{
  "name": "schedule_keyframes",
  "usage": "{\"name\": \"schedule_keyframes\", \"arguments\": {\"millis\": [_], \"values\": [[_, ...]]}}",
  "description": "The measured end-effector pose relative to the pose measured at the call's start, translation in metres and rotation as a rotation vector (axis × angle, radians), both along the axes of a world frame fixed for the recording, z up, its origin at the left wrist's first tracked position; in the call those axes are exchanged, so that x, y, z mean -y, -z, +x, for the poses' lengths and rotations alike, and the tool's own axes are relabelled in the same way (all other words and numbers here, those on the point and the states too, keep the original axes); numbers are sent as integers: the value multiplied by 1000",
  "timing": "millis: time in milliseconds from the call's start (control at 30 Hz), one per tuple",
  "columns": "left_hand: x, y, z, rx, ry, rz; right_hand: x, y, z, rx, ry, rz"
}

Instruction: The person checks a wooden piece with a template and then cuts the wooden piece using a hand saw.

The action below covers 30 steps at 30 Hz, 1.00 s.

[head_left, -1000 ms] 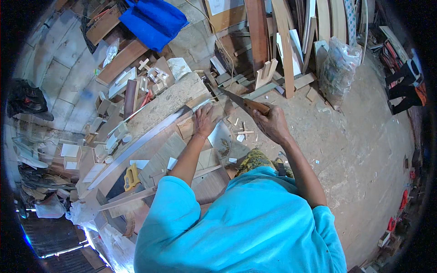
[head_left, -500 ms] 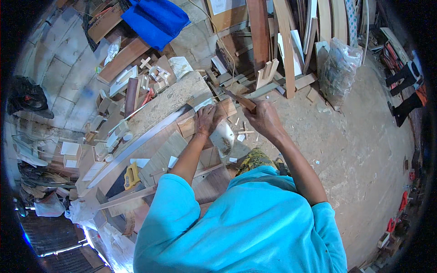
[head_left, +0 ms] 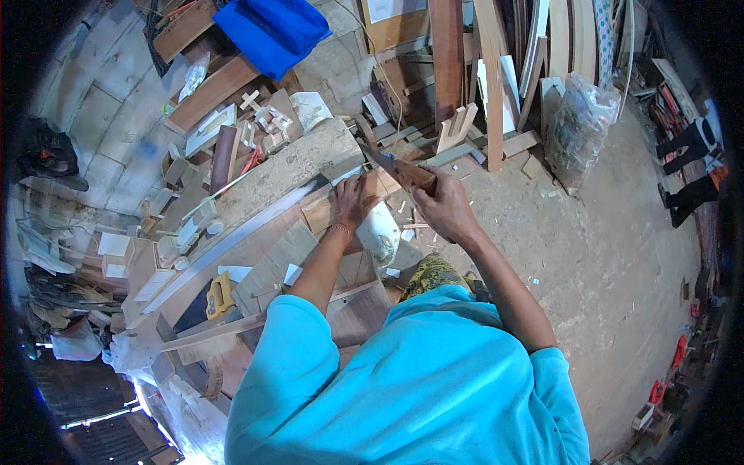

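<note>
My right hand point(head_left: 445, 206) is closed round the brown wooden handle of a hand saw point(head_left: 412, 175). Its thin dark blade points up and to the left, toward the end of the bench. Just left of it, my left hand point(head_left: 350, 203) bears down on a light wooden piece point(head_left: 377, 184), fingers bent over it at the bench edge. The wooden piece is partly hidden by that hand and the saw. Whether the blade touches the wood, I cannot tell. A white rounded object point(head_left: 380, 235) shows below the wooden piece.
A yellow-handled saw point(head_left: 220, 297) lies on the workbench point(head_left: 260, 180) at left. Small wooden parts point(head_left: 271, 124) crowd the far side, near a blue cloth point(head_left: 271, 35). Boards point(head_left: 490, 85) lean at the back beside a filled plastic bag point(head_left: 577, 132). Offcuts litter the floor point(head_left: 573, 263).
The saw has shifted slightly up and left, and its blade shows at a different angle. My left hand stays on the wooden piece. The whole view has turned a little.
</note>
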State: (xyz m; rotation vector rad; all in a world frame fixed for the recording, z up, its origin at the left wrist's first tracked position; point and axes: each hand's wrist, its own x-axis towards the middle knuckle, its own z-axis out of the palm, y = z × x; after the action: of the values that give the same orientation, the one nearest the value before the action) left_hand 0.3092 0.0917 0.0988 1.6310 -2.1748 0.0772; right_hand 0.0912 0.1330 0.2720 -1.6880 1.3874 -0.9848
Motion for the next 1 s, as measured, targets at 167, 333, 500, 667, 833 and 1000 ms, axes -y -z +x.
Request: {"name": "schedule_keyframes", "arguments": {"millis": [167, 333, 500, 667, 833, 1000], "values": [[5, -9, -1, 165, -95, 62, 0, 6, 3, -46, 16, -38], [18, 5, 8, 48, -98, 1, 0, -5, 8, -150, 20, 26], [23, 9, 12, -13, -48, -13, 0, 9, 10, -64, 45, -63], [27, 7, 13, 33, -9, 28, -4, 9, 14, -27, 70, -5], [30, 6, 11, 50, -14, 46, -11, 11, 21, -9, 131, -78], [31, 15, 17, 47, 5, 55, -17, 0, 26, -14, 89, 37]]}}
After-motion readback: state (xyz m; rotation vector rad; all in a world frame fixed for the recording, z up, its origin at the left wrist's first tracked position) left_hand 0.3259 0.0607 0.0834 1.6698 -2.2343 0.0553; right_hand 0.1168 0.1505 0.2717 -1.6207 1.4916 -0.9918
